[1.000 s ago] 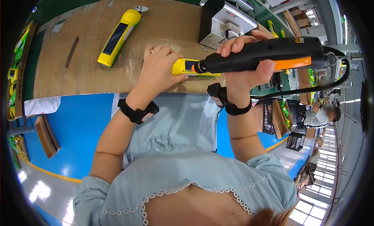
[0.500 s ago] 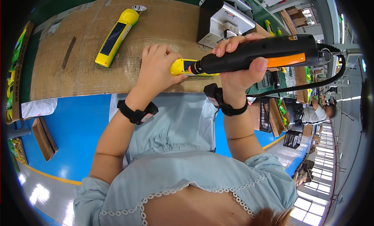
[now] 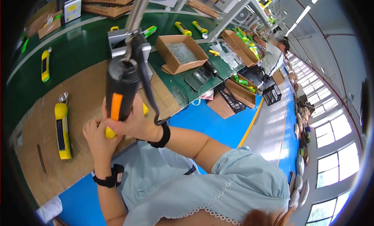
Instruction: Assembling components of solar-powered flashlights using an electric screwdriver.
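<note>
My right hand (image 3: pixel 134 118) is wrapped round a black electric screwdriver (image 3: pixel 122 83) with an orange stripe, its body upright and its cable end at the top. The driver's tip is hidden behind my fingers. Close beside it, my left hand (image 3: pixel 99 138) is closed on a yellow flashlight (image 3: pixel 111 132) lying on the cardboard sheet (image 3: pixel 83 95). Most of this flashlight is covered by my hands; a bit of yellow shows on either side. To the left lies a second yellow flashlight (image 3: pixel 62 130) with a dark panel, a loose silver reflector cup (image 3: pixel 63 97) at its top end.
Behind the driver stands a silver-and-black machine (image 3: pixel 117 40). Further right are a carton of small metal parts (image 3: pixel 181 50), a grey scale-like tray (image 3: pixel 198 78) and a carton of flashlights (image 3: pixel 243 44). Another person (image 3: pixel 270 56) works beyond. A coiled cable (image 3: pixel 138 9) hangs overhead.
The view has turned to the right. The screwdriver has swung from lying sideways to upright over the flashlight, and my right hand has come close against my left.
</note>
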Demonstrator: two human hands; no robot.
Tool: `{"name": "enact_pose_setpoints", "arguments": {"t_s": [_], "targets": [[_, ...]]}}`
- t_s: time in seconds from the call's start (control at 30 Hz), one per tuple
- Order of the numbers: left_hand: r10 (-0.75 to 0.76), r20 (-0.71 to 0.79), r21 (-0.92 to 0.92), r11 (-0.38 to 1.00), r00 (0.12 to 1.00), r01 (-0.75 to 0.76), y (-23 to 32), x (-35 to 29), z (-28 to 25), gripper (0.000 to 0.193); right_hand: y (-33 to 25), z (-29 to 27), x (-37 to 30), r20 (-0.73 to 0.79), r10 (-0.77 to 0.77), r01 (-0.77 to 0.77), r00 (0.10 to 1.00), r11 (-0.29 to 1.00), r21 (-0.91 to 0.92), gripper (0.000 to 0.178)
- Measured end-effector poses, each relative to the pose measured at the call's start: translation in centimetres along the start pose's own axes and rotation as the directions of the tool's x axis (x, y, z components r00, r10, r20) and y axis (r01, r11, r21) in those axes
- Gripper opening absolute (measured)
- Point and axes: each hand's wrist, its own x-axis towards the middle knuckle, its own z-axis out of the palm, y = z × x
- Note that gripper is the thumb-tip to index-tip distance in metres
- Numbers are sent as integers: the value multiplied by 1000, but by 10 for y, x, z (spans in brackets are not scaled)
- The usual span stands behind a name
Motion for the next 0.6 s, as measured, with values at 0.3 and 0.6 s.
{"name": "enact_pose_setpoints", "arguments": {"t_s": [0.3, 0.6], "targets": [[-71, 39, 24, 997, 997, 70, 0, 0, 0, 40, 23, -13, 7, -23, 2, -4, 1000, 996, -86, 38], [-98, 76, -51, 994, 992, 102, -3, -2, -10, 43, -52, -78, 78, -226, -436, 417, 871, 900, -128, 45]]}}
